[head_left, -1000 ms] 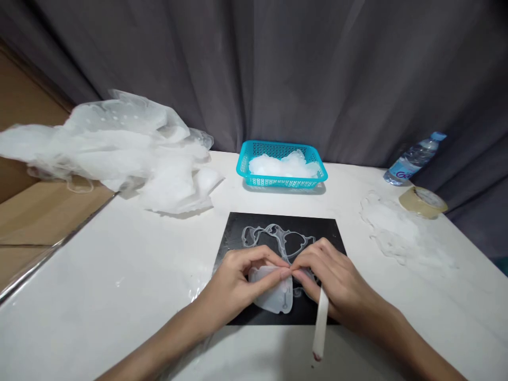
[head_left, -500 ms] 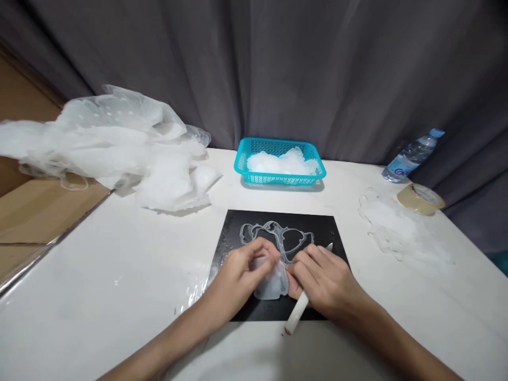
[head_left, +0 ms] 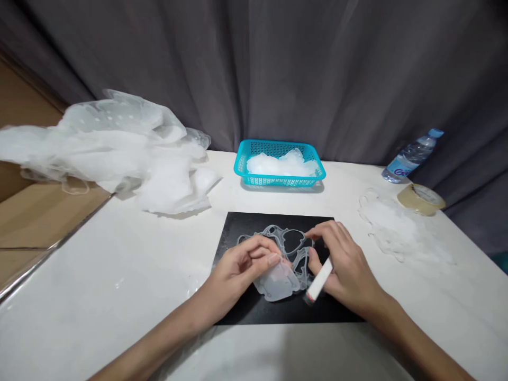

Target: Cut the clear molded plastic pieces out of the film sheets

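Note:
My left hand (head_left: pixel 248 264) pinches the upper edge of a translucent, milky, flexible plastic piece (head_left: pixel 277 286) with rounded corners, its thumb on top. My right hand (head_left: pixel 341 259) has a white-handled knife (head_left: pixel 319 280) tucked in its palm; the handle's end points down to the left, and the blade is hidden. The thumb and forefinger of that hand are apart, close to a translucent trimmed-off web of plastic (head_left: pixel 293 241) with curved openings. Whether they touch it I cannot tell. Both plastic parts are above a black mat (head_left: pixel 257 312).
A turquoise basket (head_left: pixel 280 181) at the back holds several white translucent pieces. On the left rises a heap of translucent sheets (head_left: pixel 130 153), beside a cardboard box (head_left: pixel 51 217). To the right are a water bottle (head_left: pixel 413 159), a tape roll (head_left: pixel 420 199) and loose clear scraps (head_left: pixel 389 222).
My right hand has moved right and up, away from the left, its thumb and forefinger opening. A strip of web now shows between the hands. The left hand still pinches the plastic piece.

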